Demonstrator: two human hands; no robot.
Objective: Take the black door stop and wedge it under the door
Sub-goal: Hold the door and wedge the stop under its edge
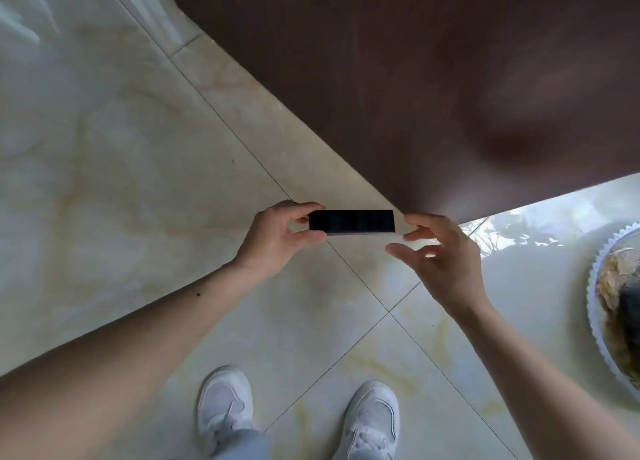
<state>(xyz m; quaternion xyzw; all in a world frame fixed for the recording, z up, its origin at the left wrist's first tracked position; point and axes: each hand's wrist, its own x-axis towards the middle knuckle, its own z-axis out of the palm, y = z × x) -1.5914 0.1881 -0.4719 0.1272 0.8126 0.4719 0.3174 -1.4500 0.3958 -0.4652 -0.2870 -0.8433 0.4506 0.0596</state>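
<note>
A black door stop [351, 221], a flat oblong block, is held level in the air in front of me. My left hand [277, 241] grips its left end between thumb and fingers. My right hand [440, 255] hovers at its right end with the fingers spread, the fingertips close to the block but apart from it. Behind and above stands the dark brown wooden door [415, 78]; its bottom edge runs diagonally from upper left down to just behind the door stop. The stop is above the floor, not under the door.
Glossy cream marble floor tiles [121, 182] with thin grout lines lie all around. My two white sneakers [225, 407] stand at the bottom. A round mat with a scalloped white rim [595, 286] lies at the right edge. A white door frame [156, 12] is at top left.
</note>
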